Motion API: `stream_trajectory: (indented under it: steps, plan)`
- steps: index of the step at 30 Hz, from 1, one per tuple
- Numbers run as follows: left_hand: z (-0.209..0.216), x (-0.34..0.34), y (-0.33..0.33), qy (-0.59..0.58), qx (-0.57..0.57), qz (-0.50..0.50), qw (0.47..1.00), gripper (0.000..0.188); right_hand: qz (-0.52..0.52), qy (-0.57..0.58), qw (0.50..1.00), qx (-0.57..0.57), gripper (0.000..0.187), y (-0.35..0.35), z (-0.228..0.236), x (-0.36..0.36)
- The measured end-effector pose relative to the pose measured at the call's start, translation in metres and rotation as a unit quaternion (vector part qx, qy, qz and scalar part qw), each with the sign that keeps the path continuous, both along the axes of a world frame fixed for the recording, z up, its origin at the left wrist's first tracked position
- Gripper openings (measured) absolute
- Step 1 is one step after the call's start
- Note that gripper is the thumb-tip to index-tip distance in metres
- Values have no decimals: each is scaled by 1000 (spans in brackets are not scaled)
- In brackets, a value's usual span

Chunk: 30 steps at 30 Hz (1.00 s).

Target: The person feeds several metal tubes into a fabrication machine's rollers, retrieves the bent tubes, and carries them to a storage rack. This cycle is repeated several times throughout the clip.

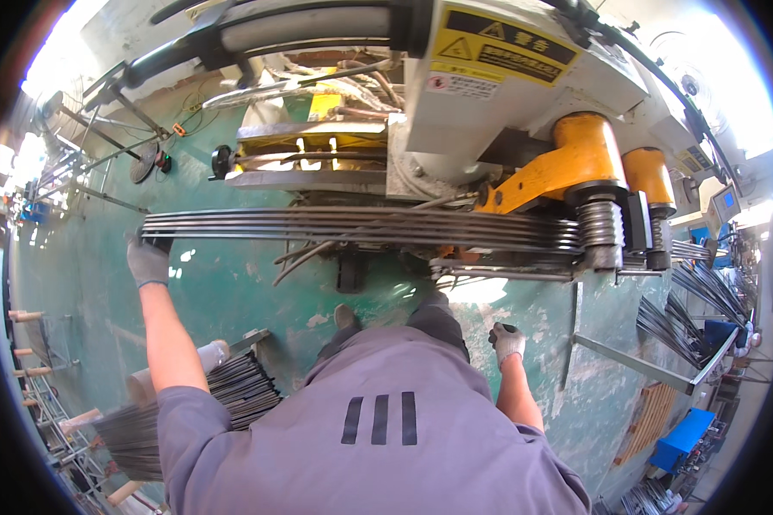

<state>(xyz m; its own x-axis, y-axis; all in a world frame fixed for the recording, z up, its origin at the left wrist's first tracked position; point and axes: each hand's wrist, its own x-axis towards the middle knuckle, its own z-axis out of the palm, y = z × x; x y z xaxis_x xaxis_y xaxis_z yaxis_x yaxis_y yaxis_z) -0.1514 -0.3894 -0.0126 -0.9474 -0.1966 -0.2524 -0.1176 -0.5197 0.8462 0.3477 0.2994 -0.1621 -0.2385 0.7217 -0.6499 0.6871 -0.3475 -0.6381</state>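
Several long, thin dark metal bars (361,225) lie side by side, running across the front of a machine. Around their left end, my left hand (149,257) is closed, in a light glove with a dark palm. The bars' right end reaches the ridged steel rollers (602,225) under an orange machine arm (545,176). My right hand (508,341), in the same kind of glove, hangs apart from the bars beside my body. Its fingers are curled in, and I see nothing in them.
A bundle of dark bars (240,386) rests on a rack behind me at left. More bars (674,330) lie at the far right, near a metal frame (636,367). A blue box (684,438) and wooden slats (647,421) are at lower right. The machine's grey housing (468,112) rises ahead.
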Motion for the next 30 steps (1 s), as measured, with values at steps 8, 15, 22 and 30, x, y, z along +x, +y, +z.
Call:
stream_trajectory:
  steps: [8,15,22,30]
  plan:
    - [-47,104,214,-122,91,57,987,51,-39,-18,996,-77,19,152,-103,47]
    - [-98,215,410,-8,-265,-320,910,44,57,-17,998,-32,20,224,-131,37]
    - [-119,196,405,-229,88,-261,934,45,585,-118,695,400,19,223,-168,102]
    - [-95,247,387,-240,70,-184,951,29,207,-3,970,127,20,101,-90,102]
